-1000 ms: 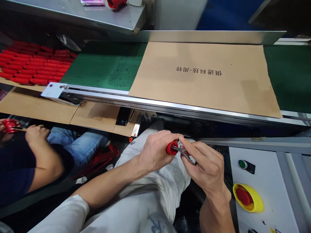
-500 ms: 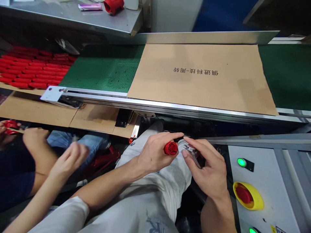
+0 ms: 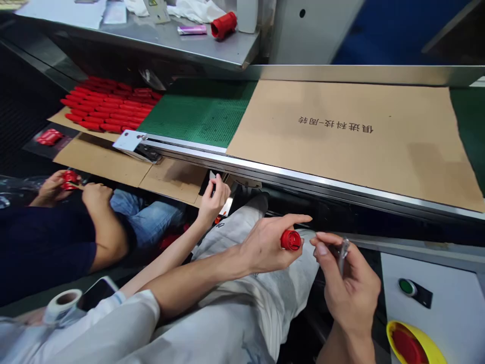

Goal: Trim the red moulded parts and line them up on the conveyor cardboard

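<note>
My left hand is closed around a red cylindrical plastic part, its round open end facing up; the index finger stretches out past it. Just to the right, my right hand has thumb and forefinger pinched together near the red part, not touching it. A slim, clear-ended rod-like tool is tucked between its fingers and palm. Whether the pinch holds something small I cannot make out. Both hands are above my lap.
A cardboard sheet covers part of the green conveyor. Red parts lie in rows at left. A neighbour's hand reaches beside my left arm; another person in dark clothing holds a red part. A control panel stands at right.
The view has shifted left, so things appear further right. My hands have moved slightly apart, and the rod-like tool now points upward. The neighbour's hand has reached forward to the conveyor's near edge.
</note>
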Tool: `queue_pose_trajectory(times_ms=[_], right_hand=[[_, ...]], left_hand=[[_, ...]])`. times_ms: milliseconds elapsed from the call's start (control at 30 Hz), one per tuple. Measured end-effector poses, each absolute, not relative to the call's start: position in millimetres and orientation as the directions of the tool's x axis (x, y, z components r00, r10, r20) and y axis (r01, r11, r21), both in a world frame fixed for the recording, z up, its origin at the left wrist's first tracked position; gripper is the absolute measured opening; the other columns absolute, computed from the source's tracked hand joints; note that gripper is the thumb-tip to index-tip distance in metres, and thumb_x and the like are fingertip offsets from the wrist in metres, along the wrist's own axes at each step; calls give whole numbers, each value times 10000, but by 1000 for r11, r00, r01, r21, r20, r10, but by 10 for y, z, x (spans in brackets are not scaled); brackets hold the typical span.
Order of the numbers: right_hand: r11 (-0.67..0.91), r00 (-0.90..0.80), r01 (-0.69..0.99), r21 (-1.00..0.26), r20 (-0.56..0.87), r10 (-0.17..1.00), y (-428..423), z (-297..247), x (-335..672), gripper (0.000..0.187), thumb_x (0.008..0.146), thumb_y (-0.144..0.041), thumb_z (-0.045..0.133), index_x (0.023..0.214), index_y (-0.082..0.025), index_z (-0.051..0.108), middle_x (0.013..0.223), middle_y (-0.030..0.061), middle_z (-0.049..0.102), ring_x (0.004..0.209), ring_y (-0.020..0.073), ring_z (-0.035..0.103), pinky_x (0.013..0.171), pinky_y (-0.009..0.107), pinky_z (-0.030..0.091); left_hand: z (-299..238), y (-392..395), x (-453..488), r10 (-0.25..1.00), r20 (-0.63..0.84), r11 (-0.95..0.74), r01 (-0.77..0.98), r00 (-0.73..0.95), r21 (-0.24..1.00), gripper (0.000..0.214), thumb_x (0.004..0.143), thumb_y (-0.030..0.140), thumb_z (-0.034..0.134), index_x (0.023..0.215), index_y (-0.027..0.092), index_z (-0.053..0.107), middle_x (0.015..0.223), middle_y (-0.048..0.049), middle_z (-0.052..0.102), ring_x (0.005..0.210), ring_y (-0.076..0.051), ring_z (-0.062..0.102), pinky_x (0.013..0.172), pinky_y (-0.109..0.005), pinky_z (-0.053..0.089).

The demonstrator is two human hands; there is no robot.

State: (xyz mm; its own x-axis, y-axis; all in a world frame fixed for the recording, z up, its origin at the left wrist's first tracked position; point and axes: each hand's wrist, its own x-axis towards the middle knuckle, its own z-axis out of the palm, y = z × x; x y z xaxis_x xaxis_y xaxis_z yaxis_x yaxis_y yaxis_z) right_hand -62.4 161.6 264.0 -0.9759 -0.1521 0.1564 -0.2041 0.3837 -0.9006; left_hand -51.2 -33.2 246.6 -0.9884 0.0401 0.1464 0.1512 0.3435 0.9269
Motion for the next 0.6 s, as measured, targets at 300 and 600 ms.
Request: queue_pose_trajectory(times_ms=[300,600], right_hand=[[395,-999,-18,-919,1,-44,1639,2453,-544,324,908,-465,834,1162,-264,819,1120,44,828,982,195,780,902,293,614],[369,-995,96,-924,-77,65,1641,2369,-505,415,840,-513,887,1150,-243,831,1124,60,820,972,207,766,912,325,601]], left_hand=[[2480,-248,-543,74,63,289,82,-995,954,694,883,210,674,1550,247,484,897,5,718,748,-197,683,724,-348,562],[2478,-231,-503,83,-3,247,17,-997,969,242,932,235,594,1156,251,504,839,45,565,651,-137,573,616,-282,379]])
